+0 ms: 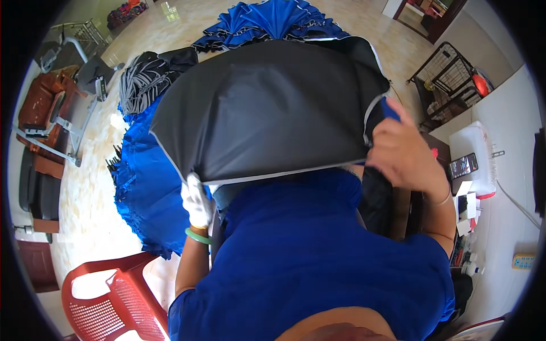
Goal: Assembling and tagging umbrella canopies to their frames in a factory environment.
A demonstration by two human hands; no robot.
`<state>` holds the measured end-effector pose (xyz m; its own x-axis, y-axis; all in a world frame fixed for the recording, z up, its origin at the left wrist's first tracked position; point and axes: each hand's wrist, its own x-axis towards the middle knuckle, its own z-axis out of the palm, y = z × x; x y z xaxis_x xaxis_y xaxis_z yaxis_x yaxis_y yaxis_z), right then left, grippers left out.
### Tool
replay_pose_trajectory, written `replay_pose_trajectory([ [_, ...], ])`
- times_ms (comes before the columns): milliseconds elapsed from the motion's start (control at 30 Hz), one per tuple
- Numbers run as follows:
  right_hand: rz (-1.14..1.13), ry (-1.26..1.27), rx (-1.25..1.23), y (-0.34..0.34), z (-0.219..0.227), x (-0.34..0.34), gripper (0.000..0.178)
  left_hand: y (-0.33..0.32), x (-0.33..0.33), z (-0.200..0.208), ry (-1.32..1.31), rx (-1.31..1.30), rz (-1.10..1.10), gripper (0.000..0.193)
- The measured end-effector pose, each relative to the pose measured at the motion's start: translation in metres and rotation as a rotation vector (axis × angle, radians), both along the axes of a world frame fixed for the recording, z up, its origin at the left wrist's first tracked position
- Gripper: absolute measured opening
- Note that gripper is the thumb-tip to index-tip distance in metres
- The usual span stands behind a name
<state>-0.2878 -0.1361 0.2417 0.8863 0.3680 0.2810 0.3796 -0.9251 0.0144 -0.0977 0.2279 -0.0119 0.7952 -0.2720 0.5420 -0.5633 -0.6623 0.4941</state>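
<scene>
A large black sheet of umbrella canopy fabric with a pale edging lies spread over my lap, and a blue underside shows where its right corner folds. My left hand, in a white glove with a green bangle at the wrist, is closed on the near left corner of the fabric. At the right edge my bare right hand grips the folded border beside a small blue patch. The fingers of the right hand are slightly blurred, and its fingertips are partly hidden.
Blue pleated canopies lie beyond the fabric, and more blue fabric hangs at the left under a grey-black bundle. A red plastic chair stands near left. On the right are a phone and a black wire rack.
</scene>
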Motion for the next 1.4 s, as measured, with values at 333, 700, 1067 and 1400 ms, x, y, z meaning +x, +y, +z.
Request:
replay_pose_trajectory([
  [333, 0.199, -0.178, 0.129, 0.049, -0.049, 0.104, 0.017, -0.074, 0.033, 0.097, -0.692, -0.4, -0.053, 0.052],
  [700, 0.587, 0.313, 0.298, 0.086, 0.004, 0.143, 0.017, -0.14, 0.014, 0.112, -0.143, 0.168, -1.129, 0.04],
  [1067, 0.604, 0.216, 0.19, 0.07, -0.018, 0.117, 0.009, -0.144, 0.042, 0.036, 0.626, -0.555, -0.968, 0.027],
  [1400, 0.628, -0.088, 0.03, 0.071, -0.035, 0.099, 0.008, -0.136, 0.039, -0.041, -0.024, -0.077, -0.657, 0.009],
])
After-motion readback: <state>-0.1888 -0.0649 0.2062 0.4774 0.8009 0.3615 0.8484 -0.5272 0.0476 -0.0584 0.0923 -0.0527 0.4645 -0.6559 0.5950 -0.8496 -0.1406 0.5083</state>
